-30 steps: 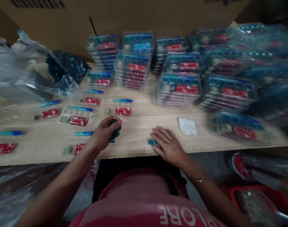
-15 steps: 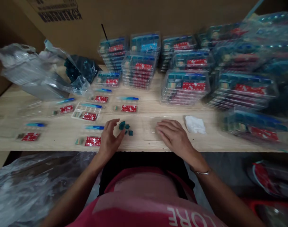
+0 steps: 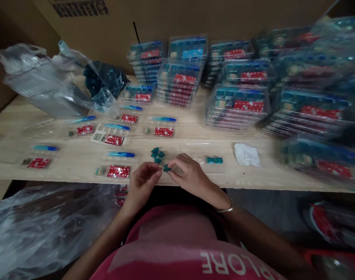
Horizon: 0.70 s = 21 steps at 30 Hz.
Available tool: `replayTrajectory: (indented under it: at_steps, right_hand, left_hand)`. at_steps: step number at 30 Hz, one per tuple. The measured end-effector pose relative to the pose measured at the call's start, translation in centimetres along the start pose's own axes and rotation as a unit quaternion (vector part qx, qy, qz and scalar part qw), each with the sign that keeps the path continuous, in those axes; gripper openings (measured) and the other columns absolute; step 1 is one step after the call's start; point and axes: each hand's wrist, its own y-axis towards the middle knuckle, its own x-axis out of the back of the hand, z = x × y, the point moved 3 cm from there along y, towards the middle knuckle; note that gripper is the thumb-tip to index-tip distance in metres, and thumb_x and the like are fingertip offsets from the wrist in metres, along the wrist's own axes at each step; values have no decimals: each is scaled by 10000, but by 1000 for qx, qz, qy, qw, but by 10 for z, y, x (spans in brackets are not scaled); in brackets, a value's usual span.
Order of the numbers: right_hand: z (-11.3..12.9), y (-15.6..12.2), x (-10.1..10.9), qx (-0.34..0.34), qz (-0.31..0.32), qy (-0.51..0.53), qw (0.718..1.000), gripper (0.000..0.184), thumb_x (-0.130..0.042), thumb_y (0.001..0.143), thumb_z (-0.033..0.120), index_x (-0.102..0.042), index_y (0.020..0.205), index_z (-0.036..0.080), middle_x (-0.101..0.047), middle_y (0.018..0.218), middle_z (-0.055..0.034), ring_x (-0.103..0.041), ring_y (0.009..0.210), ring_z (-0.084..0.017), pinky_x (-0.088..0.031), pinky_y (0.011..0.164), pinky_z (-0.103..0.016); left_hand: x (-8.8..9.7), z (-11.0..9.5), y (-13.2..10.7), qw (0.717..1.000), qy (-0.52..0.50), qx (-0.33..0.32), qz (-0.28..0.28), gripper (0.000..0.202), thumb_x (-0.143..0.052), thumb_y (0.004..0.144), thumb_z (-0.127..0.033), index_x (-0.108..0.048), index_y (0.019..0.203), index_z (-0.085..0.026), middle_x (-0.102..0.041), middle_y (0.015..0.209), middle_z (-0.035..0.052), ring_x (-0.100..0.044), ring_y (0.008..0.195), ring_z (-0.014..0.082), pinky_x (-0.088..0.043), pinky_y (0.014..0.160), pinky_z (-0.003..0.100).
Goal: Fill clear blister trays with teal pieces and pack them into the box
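head: left hand, right hand pinch teal block over wooden table, cardboard behind.

Shirt: white capital letters across the front. Only "PLORE" shows.

Cardboard box behind the table: a block of black print at the upper left, cut by the frame edge and too blurred to read.

Red cards in the clear packs: white print, too small to read.

Teal piece between the left hand and the right hand: too small to tell any marking.
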Motion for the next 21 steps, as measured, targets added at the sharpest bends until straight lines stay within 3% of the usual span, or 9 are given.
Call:
replayTrajectory:
  at_steps: [3, 6, 9, 12, 16, 19, 21]
  right_hand:
    - [5, -25, 18, 4, -22, 26, 999, 86, -528, 879, 132, -569, 883, 208, -645, 825, -26, -566, 805, -176, -442, 740, -305]
    - [-8, -42, 41, -17, -33, -53, 998, 125, -489, 910, 129, -587, 918, 206, -669, 880, -46, -581, 842, -192, -446, 768, -333]
    - [-37, -46, 61, -39, -37, -146, 988, 122, -505, 914, 134, -608, 920, 197, -692, 913, -67, -596, 876, -217, -445, 798, -360]
    - [-64, -43, 65, -39, -6, -156, 987, 113, -538, 889, 122, -624, 888, 195, -704, 899, -64, -612, 856, -220, -457, 788, -360]
    - [-73, -44, 62, -41, -4, -144, 989, 117, -530, 886, 132, -623, 890, 204, -702, 890, -56, -621, 849, -218, -464, 781, -364]
    - [-64, -47, 61, -25, -21, -147, 989, 105, -520, 899, 168, -616, 924, 199, -690, 974, -82, -610, 945, -239, -457, 827, -391]
    - [-52, -41, 57, -4, -34, -142, 989, 115, -505, 911, 177, -618, 918, 199, -682, 1015, -90, -597, 978, -239, -448, 848, -393]
  left_hand:
    - [-19, 1, -2, 991, -95, 32, 86, 192, -664, 774, -324, -601, 890, -185, -672, 840, 16, -637, 720, 138, -508, 665, 261]
    - [-35, -2, 3, 985, 43, -105, 133, 176, -629, 821, -281, -628, 974, -194, -684, 909, 43, -639, 854, 171, -519, 776, 316]
    - [-54, -1, 6, 918, 212, -286, 177, 247, -593, 851, -241, -626, 1089, -181, -675, 1095, 100, -595, 1068, 241, -490, 929, 421]
    - [-67, 8, 7, 860, 309, -359, 187, 275, -586, 858, -222, -610, 1124, -160, -659, 1162, 118, -552, 1158, 277, -478, 975, 463]
    - [-60, 8, 1, 851, 323, -394, 131, 204, -566, 869, -198, -603, 1068, -169, -661, 1108, 100, -583, 1089, 233, -518, 920, 392]
    - [-37, 5, 1, 866, 352, -354, -13, 78, -536, 882, -177, -596, 930, -189, -646, 937, 72, -607, 891, 189, -535, 790, 328]
    - [-23, 8, 5, 861, 392, -312, -91, 58, -544, 879, -188, -589, 916, -190, -621, 888, 68, -594, 830, 189, -529, 742, 321]
